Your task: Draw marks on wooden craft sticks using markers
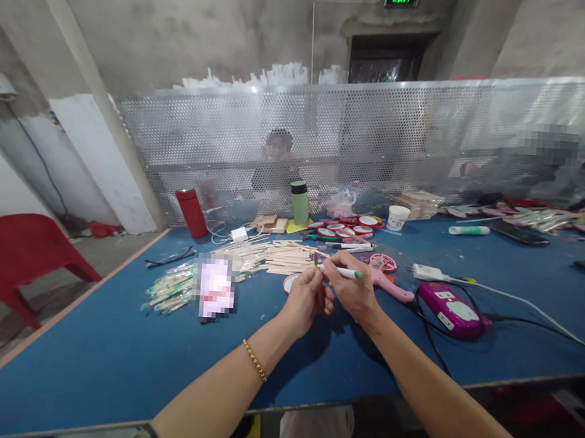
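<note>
A slim, white-barrelled pen (351, 273) with a green rear end is lying nearly level in the right hand (354, 295), held between thumb and fingers. Its green end is pointing rightward, sticking out past the knuckles, while its other end is pointing left; the fingers are covering part of the barrel. A small, narrow brown piece (316, 259) is standing almost upright from the fingertips of the left hand (306, 295), its lower part hiding behind them. The pen's left end is sitting right beside it; whether they are touching is staying unclear.

Workshop: worktable (112, 360), wooden sticks (290, 257)
</note>
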A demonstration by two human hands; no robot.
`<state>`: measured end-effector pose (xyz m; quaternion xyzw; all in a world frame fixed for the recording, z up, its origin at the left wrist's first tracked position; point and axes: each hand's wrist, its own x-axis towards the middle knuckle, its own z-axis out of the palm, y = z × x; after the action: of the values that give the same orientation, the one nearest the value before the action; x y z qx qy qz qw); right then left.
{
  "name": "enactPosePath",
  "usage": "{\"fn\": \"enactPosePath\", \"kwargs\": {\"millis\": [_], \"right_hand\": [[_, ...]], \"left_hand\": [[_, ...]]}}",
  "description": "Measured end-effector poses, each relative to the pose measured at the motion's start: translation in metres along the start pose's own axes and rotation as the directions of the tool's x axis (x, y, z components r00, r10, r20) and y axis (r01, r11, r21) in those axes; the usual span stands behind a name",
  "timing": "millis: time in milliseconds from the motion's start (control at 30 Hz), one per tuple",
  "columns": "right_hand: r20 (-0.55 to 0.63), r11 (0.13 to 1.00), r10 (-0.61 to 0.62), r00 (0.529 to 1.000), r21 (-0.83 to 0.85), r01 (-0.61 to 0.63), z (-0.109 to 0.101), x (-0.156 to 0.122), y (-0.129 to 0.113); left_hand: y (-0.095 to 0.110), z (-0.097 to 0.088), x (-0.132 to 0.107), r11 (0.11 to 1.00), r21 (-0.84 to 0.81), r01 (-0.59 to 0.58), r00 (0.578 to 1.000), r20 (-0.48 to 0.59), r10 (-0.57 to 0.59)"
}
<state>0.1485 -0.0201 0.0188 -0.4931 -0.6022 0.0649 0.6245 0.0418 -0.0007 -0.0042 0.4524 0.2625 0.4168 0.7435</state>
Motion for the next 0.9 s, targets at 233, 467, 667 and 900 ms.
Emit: {"fn": "enactPosePath", "kwargs": {"millis": [233,467,667,900], "right_hand": [[0.01,0.999,-0.023,1.0,-0.031,0.023,0.0003,0.0006,0.0043],[0.009,1.0,-0.007,1.0,-0.03,0.008,-0.001,0.0004,0.0019],[0.019,0.998,-0.037,0.999,-0.052,0.038,-0.0011,0.0012,0.002],[-0.015,0.999,0.042,0.999,0.0,-0.042,0.0005,-0.0004,0.0035]], "left_hand": [[0.0,-0.0002,-0.0003,1.0,0.022,-0.003,1.0,0.002,0.003],[0.0004,0.0002,-0.0003,1.0,0.017,0.003,1.0,0.001,-0.003],[-0.0001,0.0006,0.0004,1.0,0.009,-0.001,1.0,-0.003,0.001],[0.0011,0.0015,-0.0009,1.0,0.003,0.004,1.0,0.009,-0.004]]}}
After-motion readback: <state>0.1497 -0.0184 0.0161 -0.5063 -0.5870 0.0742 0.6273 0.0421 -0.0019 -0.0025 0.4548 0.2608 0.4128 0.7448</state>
